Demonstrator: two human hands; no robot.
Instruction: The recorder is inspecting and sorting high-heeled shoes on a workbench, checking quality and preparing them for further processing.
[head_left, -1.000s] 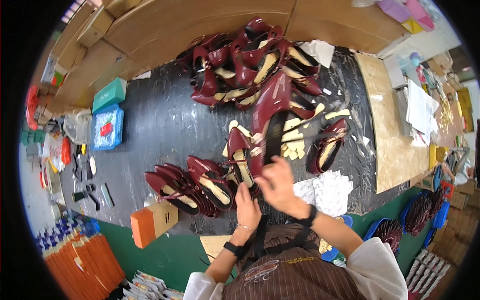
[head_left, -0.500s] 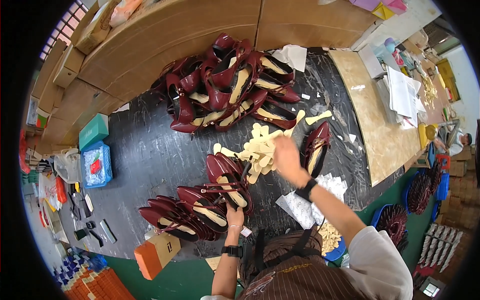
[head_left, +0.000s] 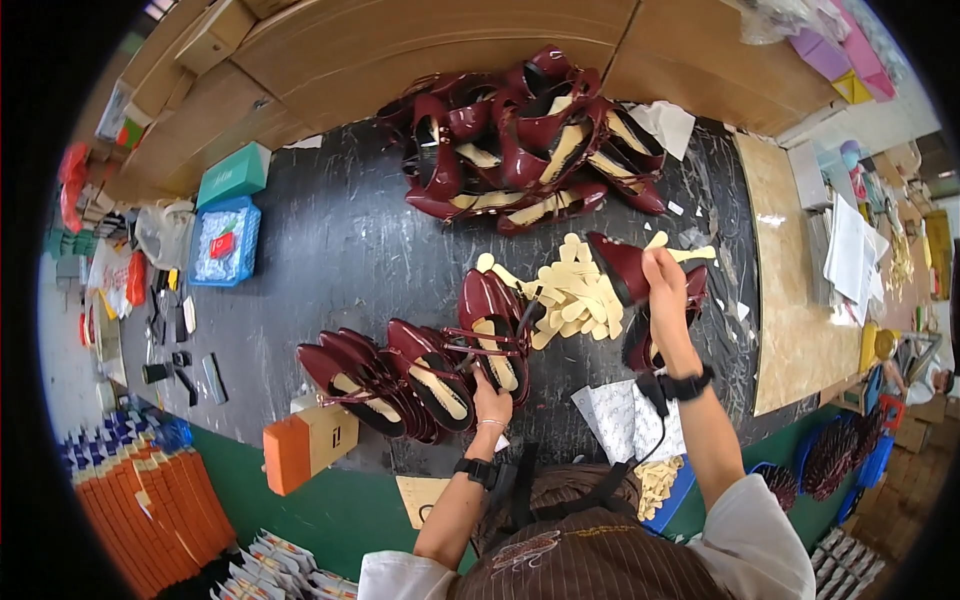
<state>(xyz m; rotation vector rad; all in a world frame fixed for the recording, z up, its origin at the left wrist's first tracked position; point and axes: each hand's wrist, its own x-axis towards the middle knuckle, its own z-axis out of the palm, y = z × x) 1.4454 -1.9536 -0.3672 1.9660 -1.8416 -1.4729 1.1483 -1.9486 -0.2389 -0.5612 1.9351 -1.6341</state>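
Head view: your right hand (head_left: 664, 284) grasps a glossy burgundy pointed-toe shoe (head_left: 621, 268) by its rear part, held over the right side of the black worktop (head_left: 330, 250). Its toe points away from you and to your left, so the long axis runs aslant, from that tip back toward your palm. The visible front is smooth, dark red and shiny, catching bright reflections; your fingers cover much of the back half, and I cannot make out its heel. Just left of it lies a heap of flat, cream, paddle-shaped pads (head_left: 575, 300). Nearer you, a second burgundy shoe (head_left: 697, 290) sits on the worktop, partly hidden by your right hand and forearm.

Your left hand (head_left: 491, 404) is at the heel end of some burgundy strapped shoes (head_left: 494, 345), toes aimed away from you, with cream insoles and thin straps. Its fingertips are out of sight, so I cannot tell whether it is clasping or only touching them. More burgundy shoes (head_left: 372, 395) stand nested to their left, white printed sheets (head_left: 608, 418) lie between your forearms, and a large jumbled shoe pile (head_left: 540, 150) fills the far side
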